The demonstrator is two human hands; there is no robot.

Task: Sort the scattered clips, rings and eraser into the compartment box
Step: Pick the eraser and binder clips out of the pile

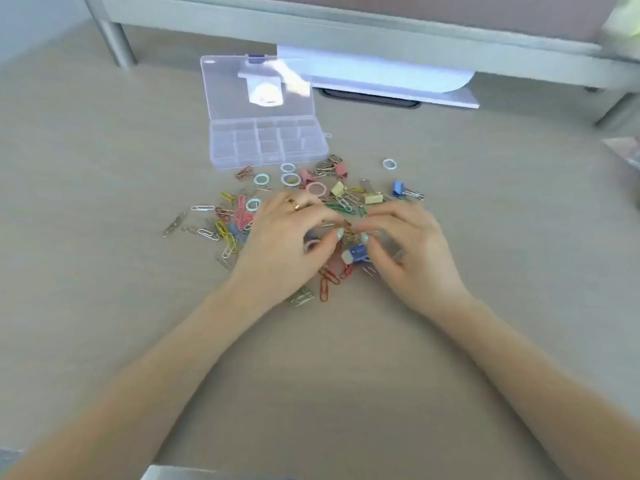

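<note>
A clear compartment box [266, 143] lies open on the desk, its lid [221, 88] folded back; the compartments look empty. In front of it spreads a pile of coloured paper clips [228, 230], binder clips [374, 197] and plastic rings [288, 179]. A white and blue eraser [353, 254] lies in the pile between my hands. My left hand [287, 244] and my right hand [405, 247] meet over the pile, fingertips pinching a small cluster of gold-brown clips [348, 228]. A gold ring is on my left hand.
A grey shelf [346, 32] on legs spans the back of the desk, with white paper [381, 72] under it. One white ring [389, 164] lies apart at the right. A dark object [623, 150] sits at the right edge.
</note>
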